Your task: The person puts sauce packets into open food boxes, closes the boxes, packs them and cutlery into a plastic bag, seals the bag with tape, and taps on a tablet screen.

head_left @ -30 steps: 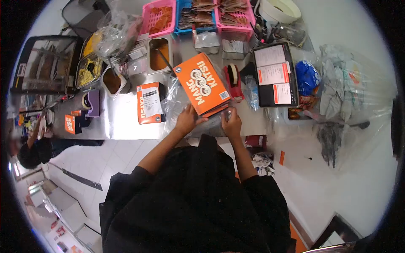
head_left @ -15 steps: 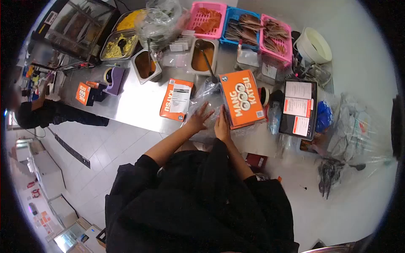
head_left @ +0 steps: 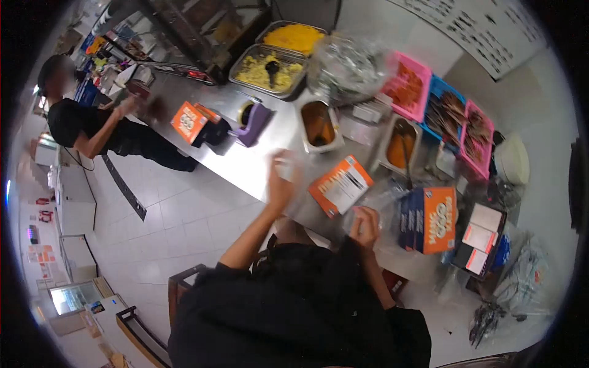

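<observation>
Counter [head_left: 238, 167]: brightly lit
Left hand [head_left: 282, 181]: raised, blurred; grip cannot be told
Right hand [head_left: 365, 227]: curled; contents hidden
Box [head_left: 341, 186]: orange, white-papered

The right hand [head_left: 366, 227] has come off the box stack [head_left: 438, 221], and the left hand [head_left: 282, 181] has moved farther away.

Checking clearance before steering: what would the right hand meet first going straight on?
Likely the orange box with the white slip, just beyond the fingers, though how high the right hand is held is unclear.
</observation>
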{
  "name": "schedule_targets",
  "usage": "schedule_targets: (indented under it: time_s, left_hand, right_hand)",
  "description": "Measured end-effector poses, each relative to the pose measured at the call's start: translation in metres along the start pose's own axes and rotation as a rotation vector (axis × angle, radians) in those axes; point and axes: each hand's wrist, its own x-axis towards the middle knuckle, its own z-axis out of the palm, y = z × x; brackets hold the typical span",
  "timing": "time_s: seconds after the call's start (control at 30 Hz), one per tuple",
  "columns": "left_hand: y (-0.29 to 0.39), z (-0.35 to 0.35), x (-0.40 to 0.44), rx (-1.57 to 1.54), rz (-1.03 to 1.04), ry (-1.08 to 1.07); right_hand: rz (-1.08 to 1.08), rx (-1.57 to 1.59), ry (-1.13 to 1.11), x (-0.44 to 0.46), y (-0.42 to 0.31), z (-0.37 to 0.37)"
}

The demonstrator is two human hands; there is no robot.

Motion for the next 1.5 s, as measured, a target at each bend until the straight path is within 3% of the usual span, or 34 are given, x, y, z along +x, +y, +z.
schedule_targets:
  time_s: [0.07, 0.1, 0.17, 0.2, 0.27, 0.3, 0.33, 0.4, 0.47, 0.57, 0.63, 0.67, 0.8, 0.87, 0.97, 1.1, 1.2, 1.27, 1.3, 1.4, 1.43, 1.47, 1.5]
  left_hand:
    - [-0.119, -0.069, 0.069, -0.038, -0.072, 0.572]
    - [-0.154, -0.111, 0.099, 0.172, -0.276, 0.783]
    - [-0.239, -0.173, 0.137, 0.251, -0.467, 0.885]
    - [-0.289, -0.203, 0.152, 0.007, -0.525, 0.647]
    - [-0.275, -0.222, 0.173, -0.425, -0.751, 0.378]
    - [-0.308, -0.229, 0.184, -0.5, -0.776, 0.286]
    - [-0.306, -0.23, 0.191, -0.648, -0.653, 0.203]
    - [-0.29, -0.223, 0.21, -0.892, -0.489, 0.019]
    - [-0.281, -0.225, 0.218, -1.016, -0.571, 0.019]
    - [-0.275, -0.231, 0.216, -0.95, -0.643, 0.059]
    - [-0.269, -0.237, 0.202, -0.865, -0.703, 0.036]
    - [-0.268, -0.244, 0.19, -0.8, -0.704, -0.003]
    - [-0.272, -0.261, 0.133, -0.736, -0.779, 0.024]
    - [-0.241, -0.262, 0.107, -0.804, -0.761, 0.043]
    - [-0.205, -0.26, 0.07, -0.726, -0.761, 0.069]
    - [-0.142, -0.262, 0.046, -0.783, -0.802, -0.12]
    - [-0.112, -0.243, 0.037, -0.636, -0.822, -0.35]
    - [-0.088, -0.206, 0.02, -0.286, -0.622, -0.54]
    - [-0.039, -0.186, 0.023, -0.304, -0.521, -0.69]
    - [0.006, -0.09, 0.007, -0.631, -0.287, -0.84]
    - [0.011, -0.055, -0.006, -0.733, -0.454, -0.941]
    - [0.013, -0.024, -0.017, -0.455, -0.033, -1.135]
    - [0.031, 0.013, -0.029, -0.403, 0.347, -1.18]
  right_hand:
    - [-0.082, 0.132, -0.166, 0.025, -0.035, 0.058]
    - [-0.104, 0.201, -0.289, 0.04, -0.054, 0.091]
    - [-0.088, 0.365, -0.471, 0.068, -0.086, 0.165]
    - [-0.134, 0.383, -0.547, 0.089, -0.104, 0.2]
    - [-0.094, 0.419, -0.61, 0.131, -0.127, 0.283]
    - [-0.087, 0.445, -0.566, 0.155, -0.129, 0.332]
    - [-0.056, 0.446, -0.495, 0.178, -0.129, 0.381]
    - [0.177, 0.226, -0.689, 0.22, -0.114, 0.463]
    - [0.531, 0.09, -0.997, 0.252, -0.108, 0.507]
    - [0.505, 0.332, -1.26, 0.249, -0.118, 0.49]
    - [0.644, 0.403, -1.241, 0.2, -0.071, 0.54]
    - [0.547, 0.317, -1.141, 0.189, -0.095, 0.509]
    - [0.689, 0.219, -1.2, 0.136, -0.109, 0.488]
    - [0.715, 0.632, -1.05, 0.111, -0.118, 0.462]
    - [0.685, 0.686, -1.065, 0.084, -0.115, 0.433]
    - [0.482, 0.812, -0.733, 0.06, -0.128, 0.357]
    - [0.523, 1.021, -0.604, 0.091, -0.14, 0.239]
    - [0.47, 1.034, -0.418, 0.074, -0.113, 0.18]
    - [0.538, 1.065, -0.32, 0.061, -0.105, 0.143]
    - [0.813, 1.03, -0.03, 0.016, -0.109, 0.014]
    - [0.863, 0.987, 0.036, -0.003, -0.106, -0.026]
    - [0.926, 0.993, 0.114, -0.033, -0.103, -0.062]
    - [0.986, 0.998, 0.192, -0.062, -0.099, -0.093]
